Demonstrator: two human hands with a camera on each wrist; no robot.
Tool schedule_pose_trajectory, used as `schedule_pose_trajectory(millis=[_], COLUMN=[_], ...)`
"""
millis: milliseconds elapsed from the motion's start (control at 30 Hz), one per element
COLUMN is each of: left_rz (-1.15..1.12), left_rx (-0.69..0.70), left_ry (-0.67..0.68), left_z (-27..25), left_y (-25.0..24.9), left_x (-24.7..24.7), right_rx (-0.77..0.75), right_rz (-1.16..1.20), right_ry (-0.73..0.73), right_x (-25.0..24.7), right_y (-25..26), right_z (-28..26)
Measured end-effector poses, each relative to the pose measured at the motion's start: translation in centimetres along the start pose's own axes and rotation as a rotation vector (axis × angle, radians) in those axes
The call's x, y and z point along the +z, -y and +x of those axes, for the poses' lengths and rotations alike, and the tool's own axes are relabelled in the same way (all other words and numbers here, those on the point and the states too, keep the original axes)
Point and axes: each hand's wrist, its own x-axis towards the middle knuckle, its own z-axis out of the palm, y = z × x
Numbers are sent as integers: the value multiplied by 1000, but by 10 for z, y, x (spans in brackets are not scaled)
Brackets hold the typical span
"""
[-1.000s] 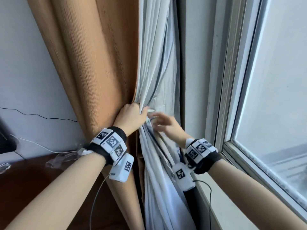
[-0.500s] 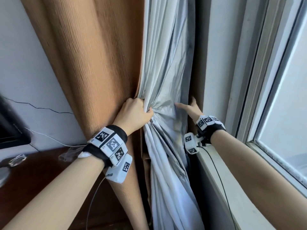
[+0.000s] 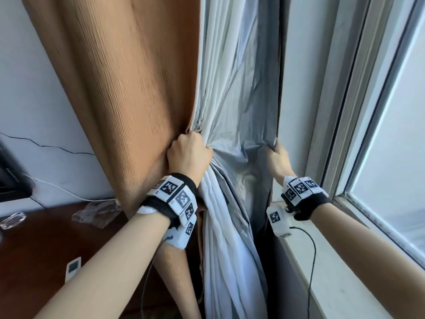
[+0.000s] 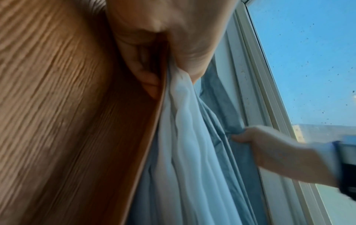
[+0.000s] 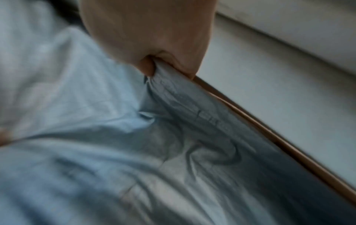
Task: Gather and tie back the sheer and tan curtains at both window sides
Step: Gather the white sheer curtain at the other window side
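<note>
A tan curtain hangs at the left of the window, with a pale grey sheer curtain bunched beside it. My left hand grips the gathered folds where the tan edge meets the sheer; the left wrist view shows the tan curtain and sheer curtain squeezed together in my left hand. My right hand pinches the far edge of the sheer, stretched taut against the wall. In the right wrist view my right hand clamps the hemmed edge of the sheer curtain.
The window frame and white sill run along the right. A dark wooden desk at lower left carries a white remote and clear plastic items. Cables cross the wall on the left.
My right hand has moved from beside my left hand to the sheer's far edge at the wall and taken hold of it, spreading the cloth. My left hand keeps its grip.
</note>
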Motion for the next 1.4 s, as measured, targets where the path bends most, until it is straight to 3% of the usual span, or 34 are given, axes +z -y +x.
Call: schedule_pose_trajectory(millis=[200, 400, 500, 667, 767, 867, 1000, 1033, 1133, 1267, 1333, 1400], left_rz=[-9, -231, -337, -480, -456, -474, -569, -503, -204, -159, -151, -127], left_rx=[22, 67, 96, 87, 105, 83, 74, 92, 114, 129, 149, 169], left_ry=[49, 295, 402, 505, 489, 485, 692, 664, 366, 313, 287, 261], left_z=[2, -6, -8, -5, -8, -13, -18, -18, -22, -25, -24, -22], left_y=[-17, -33, -34, -27, -29, -37, -48, -50, -53, -51, -45, -39], left_x=[8, 7, 1, -5, -8, -14, -24, -23, -11, -12, -14, -12], right_rx=[-509, -724, -815, -779, -775, -813, -768, -747, -629, -394, -233, -60], right_rz=[-448, -1010, -1104, -1074, -1010, -921, -882, -871, -767, -401, -608, -840], right_ry=[30, -29, -97, -50, -80, -16, 142, 173, 269, 157, 151, 247], right_x=[-45, -25, -6, -3, -13, -12, -7, -7, -9, -11, -9, -6], right_y=[47, 72, 72, 70, 68, 64, 50, 50, 52, 29, 13, -4], right_z=[-125, -165, -161, -152, -143, -144, -160, -161, -159, -163, -164, -170])
